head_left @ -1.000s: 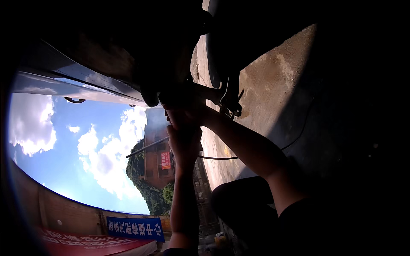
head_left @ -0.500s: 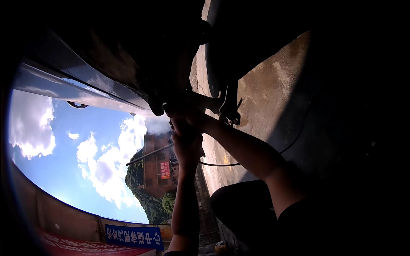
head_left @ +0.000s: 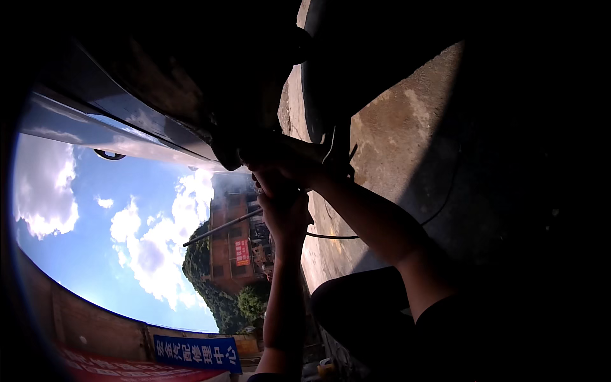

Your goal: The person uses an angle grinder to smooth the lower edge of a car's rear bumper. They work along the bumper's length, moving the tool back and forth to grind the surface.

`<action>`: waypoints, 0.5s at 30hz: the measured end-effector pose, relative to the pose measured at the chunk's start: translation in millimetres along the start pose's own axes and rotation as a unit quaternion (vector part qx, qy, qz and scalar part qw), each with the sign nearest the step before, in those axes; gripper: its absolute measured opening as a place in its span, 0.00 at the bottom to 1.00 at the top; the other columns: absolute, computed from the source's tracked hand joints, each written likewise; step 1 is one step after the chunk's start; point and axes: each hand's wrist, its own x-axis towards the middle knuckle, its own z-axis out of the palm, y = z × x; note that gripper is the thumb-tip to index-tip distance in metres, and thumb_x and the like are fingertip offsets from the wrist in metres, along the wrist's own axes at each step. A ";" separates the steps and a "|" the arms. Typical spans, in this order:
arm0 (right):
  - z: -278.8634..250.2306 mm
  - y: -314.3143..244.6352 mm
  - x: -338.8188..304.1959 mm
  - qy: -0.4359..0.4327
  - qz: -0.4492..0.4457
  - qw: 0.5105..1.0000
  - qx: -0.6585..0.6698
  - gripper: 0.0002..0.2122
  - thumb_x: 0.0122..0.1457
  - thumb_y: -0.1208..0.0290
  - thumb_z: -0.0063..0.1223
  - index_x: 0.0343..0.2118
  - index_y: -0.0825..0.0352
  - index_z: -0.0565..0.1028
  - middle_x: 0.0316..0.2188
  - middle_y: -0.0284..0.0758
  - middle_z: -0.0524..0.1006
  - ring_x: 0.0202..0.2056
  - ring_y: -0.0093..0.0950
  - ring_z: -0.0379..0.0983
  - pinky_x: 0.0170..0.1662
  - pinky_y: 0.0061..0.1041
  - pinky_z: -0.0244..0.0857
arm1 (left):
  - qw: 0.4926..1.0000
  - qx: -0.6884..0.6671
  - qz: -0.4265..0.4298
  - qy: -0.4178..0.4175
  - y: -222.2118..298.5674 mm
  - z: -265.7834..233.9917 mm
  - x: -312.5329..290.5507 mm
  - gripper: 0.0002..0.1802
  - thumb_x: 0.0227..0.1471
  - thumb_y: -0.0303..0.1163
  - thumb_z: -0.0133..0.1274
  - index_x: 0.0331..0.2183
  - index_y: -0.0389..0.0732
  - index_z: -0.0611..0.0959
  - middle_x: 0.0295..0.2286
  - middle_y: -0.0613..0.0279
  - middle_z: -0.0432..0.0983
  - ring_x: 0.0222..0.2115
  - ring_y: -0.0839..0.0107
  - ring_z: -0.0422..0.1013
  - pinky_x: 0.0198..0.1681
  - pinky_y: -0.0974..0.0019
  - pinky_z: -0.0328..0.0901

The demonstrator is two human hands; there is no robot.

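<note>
Both my arms reach up to the dark underside of a car body (head_left: 162, 143), close to its lower edge. My left hand (head_left: 284, 213) is closed in a fist just below that edge. A thin dark rod (head_left: 219, 232) runs from beside this fist down to the left. Whether the fist grips the rod cannot be made out. My right hand (head_left: 289, 173) sits right above the left one, in deep shadow against the car's dark parts. Its fingers are mostly hidden, and so is whatever lies between the two hands.
A black hose (head_left: 337, 237) trails over the concrete ground (head_left: 394, 124) to the right. Behind the hands is a dark metal piece (head_left: 344, 149). My dark-clothed knee (head_left: 356, 299) is bent below. A brick building (head_left: 226, 258) and a blue banner (head_left: 197, 353) stand beyond.
My left hand has shifted slightly right and up, and the right hand slightly right. The view has drifted a little, so the background sits farther left.
</note>
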 end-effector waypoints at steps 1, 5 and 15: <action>0.5 1.2 -0.1 0.018 -0.026 0.999 -0.026 0.17 0.57 0.60 0.66 0.43 0.66 0.77 0.31 0.33 0.80 0.33 0.25 0.78 0.39 0.27 0.75 | 1.000 0.004 -0.020 0.002 0.5 2.2 -1.7 0.35 0.43 0.36 0.71 0.45 0.30 0.68 0.41 0.49 0.77 0.42 0.66 0.75 0.45 0.61 0.70; -1.7 -5.7 1.0 0.007 -0.011 0.999 -0.051 0.19 0.57 0.60 0.67 0.45 0.66 0.76 0.32 0.34 0.80 0.33 0.25 0.79 0.39 0.28 0.75 | 0.997 -0.070 0.043 0.015 -6.1 7.8 -1.1 0.35 0.43 0.36 0.71 0.44 0.29 0.68 0.40 0.50 0.76 0.41 0.66 0.74 0.45 0.61 0.69; -11.2 -0.1 1.5 -0.002 0.006 0.999 -0.042 0.22 0.56 0.59 0.68 0.48 0.67 0.75 0.33 0.34 0.80 0.35 0.26 0.78 0.38 0.29 0.74 | 0.999 -0.024 0.021 0.022 -8.1 16.0 1.3 0.33 0.44 0.34 0.70 0.43 0.29 0.68 0.39 0.51 0.75 0.40 0.69 0.73 0.44 0.63 0.70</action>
